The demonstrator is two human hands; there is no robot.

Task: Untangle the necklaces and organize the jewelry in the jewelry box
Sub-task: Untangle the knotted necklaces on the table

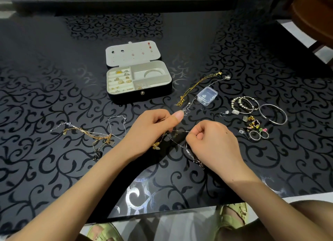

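A knot of thin chains [177, 139] hangs between my hands above the table. My left hand [155, 128] pinches a gold chain whose butterfly pendant [156, 145] dangles below it. My right hand [214, 141] pinches a fine silver strand, and a thicker silver chain [193, 155] trails under its palm. The open jewelry box [138, 78] stands beyond, with rings in its left slots and a silver bangle [155, 72] in a right compartment. A second tangle of gold and silver necklaces [97, 135] lies to the left.
A gold chain [197, 86] and a silver necklace [207, 89] lie stretched right of the box, next to a small clear plastic case [207, 96]. Bracelets [245, 104], a bangle [273, 113], rings [258, 134] and earrings [252, 122] are spread at the right. A wooden chair [313, 15] stands at the far right.
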